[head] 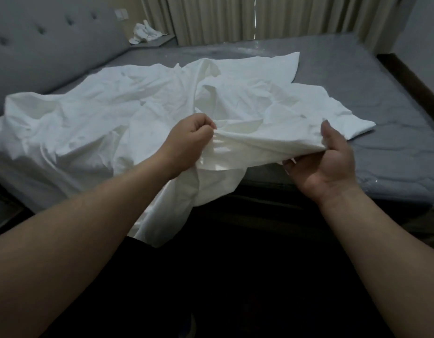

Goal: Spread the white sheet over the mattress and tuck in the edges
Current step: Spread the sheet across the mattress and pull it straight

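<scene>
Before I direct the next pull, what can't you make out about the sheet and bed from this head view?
- White sheet: its corners and true edges, lost in crumpled folds.
- Right hand: fingertips, hidden under the cloth.
- Left hand: fingertips, curled into the fabric.
- Mattress: right end, cut by the frame edge.
- White bundle by the headboard: too small to identify.

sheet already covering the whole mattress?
No: the white sheet lies crumpled in a heap, and the grey mattress is bare on the right and far side.

Bedroom, mattress (394,152), tufted headboard (40,52), drawn curtains (260,18)
</scene>
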`<action>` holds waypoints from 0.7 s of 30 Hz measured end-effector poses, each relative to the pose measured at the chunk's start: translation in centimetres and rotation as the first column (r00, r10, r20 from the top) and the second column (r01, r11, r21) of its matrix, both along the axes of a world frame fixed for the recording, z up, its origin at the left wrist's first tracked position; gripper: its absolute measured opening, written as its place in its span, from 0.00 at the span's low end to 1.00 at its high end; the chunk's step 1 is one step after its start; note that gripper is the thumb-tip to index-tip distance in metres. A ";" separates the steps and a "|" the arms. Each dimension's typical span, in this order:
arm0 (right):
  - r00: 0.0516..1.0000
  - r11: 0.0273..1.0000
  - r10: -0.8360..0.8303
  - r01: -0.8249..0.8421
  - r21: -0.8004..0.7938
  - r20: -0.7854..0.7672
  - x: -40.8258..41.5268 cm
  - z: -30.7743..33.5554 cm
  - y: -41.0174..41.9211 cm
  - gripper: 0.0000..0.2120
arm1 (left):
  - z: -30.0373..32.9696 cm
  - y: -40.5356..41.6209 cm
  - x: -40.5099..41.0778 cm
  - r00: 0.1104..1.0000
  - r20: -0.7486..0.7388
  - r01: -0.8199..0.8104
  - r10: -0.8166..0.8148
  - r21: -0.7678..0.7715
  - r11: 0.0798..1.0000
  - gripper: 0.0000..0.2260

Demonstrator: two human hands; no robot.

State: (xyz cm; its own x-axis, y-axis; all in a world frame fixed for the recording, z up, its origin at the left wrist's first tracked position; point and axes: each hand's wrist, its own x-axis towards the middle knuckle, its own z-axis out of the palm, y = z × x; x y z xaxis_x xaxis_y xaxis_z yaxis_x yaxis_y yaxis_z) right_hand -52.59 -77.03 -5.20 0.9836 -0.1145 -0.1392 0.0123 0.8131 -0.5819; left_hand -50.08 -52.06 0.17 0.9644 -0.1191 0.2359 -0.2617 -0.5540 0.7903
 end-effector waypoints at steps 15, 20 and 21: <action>0.982 0.985 0.171 -0.168 -0.050 0.076 0.4 -0.8 1.5 0.19 | -1.2 7.2 -0.2 0.855 -0.519 0.429 -0.012 0.693 0.579 0.11; 0.925 0.468 0.374 -0.253 -0.846 -0.070 -2.4 -0.7 2.4 0.07 | -2.5 4.7 -1.0 0.837 -0.516 0.304 -0.179 0.168 0.938 0.20; 0.911 0.189 0.390 -0.225 -0.956 -0.137 -2.7 -1.2 2.3 0.07 | -2.4 3.3 -1.2 0.866 -0.468 0.260 -0.175 0.122 0.958 0.16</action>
State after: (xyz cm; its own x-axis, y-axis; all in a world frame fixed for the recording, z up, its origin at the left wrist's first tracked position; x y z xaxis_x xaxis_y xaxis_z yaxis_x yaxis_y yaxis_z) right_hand -55.30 -74.74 -6.37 0.9698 0.2360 -0.0618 0.0298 -0.3657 -0.9303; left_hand -51.29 -48.79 -2.20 0.9051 -0.3368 -0.2594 -0.0331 -0.6642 0.7468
